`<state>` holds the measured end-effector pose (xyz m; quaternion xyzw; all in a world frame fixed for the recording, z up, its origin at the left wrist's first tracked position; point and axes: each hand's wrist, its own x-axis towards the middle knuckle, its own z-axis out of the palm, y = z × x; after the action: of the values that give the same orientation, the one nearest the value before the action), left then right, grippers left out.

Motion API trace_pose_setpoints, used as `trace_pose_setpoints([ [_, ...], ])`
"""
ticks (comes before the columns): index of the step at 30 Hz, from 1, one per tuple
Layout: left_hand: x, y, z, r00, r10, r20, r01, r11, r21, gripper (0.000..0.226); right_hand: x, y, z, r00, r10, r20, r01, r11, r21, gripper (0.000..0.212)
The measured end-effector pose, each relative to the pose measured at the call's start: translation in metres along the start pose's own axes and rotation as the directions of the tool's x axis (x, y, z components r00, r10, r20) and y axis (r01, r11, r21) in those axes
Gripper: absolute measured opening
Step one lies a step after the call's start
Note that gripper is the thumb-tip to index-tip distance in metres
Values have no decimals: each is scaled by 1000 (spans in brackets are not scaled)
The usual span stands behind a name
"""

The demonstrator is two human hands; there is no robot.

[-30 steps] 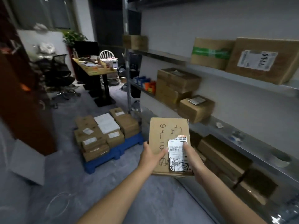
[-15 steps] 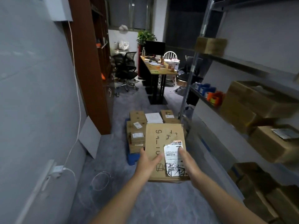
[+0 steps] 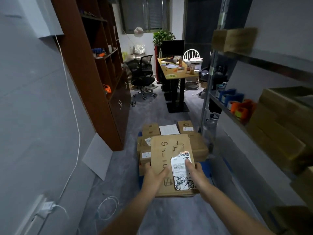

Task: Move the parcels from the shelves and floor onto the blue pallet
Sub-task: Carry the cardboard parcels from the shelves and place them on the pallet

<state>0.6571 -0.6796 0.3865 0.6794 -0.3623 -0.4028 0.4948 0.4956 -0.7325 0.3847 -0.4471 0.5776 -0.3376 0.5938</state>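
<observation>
My left hand [image 3: 155, 175] and right hand [image 3: 196, 173] grip the parcel [image 3: 169, 150]; turned from the shelves [image 3: 225, 107], blue pallet [image 3: 205, 168] now just ahead.

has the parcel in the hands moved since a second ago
Yes. The held parcel was right of the blue pallet; now it is in front of the stacked parcels on it, so it moved left.

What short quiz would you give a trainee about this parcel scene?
1. True or false: the left hand and the right hand both hold the cardboard parcel.
2. Where is the blue pallet? A) on the floor ahead, with parcels on it; B) on the desk; C) on a metal shelf.
3. Fill in: the right hand's thumb lies on the parcel's white shipping ___.
Key: 1 true; 2 A; 3 label.
</observation>
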Motion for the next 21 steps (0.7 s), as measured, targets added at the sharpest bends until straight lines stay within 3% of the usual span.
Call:
trace_pose_setpoints([
  [3, 31, 12, 30, 998, -24, -64, 22, 999, -37, 70, 43, -18, -20, 1000, -16, 18, 16, 1000, -21, 55],
  [10, 106, 26, 56, 996, -32, -84, 28, 998, -50, 66, 123, -46, -27, 997, -5, 71, 6, 1000, -15, 53],
  [21, 282, 30, 9, 991, -65, -118, 53, 993, -102, 70, 277, -102, 63, 991, -27, 128, 41, 993, -108, 43],
])
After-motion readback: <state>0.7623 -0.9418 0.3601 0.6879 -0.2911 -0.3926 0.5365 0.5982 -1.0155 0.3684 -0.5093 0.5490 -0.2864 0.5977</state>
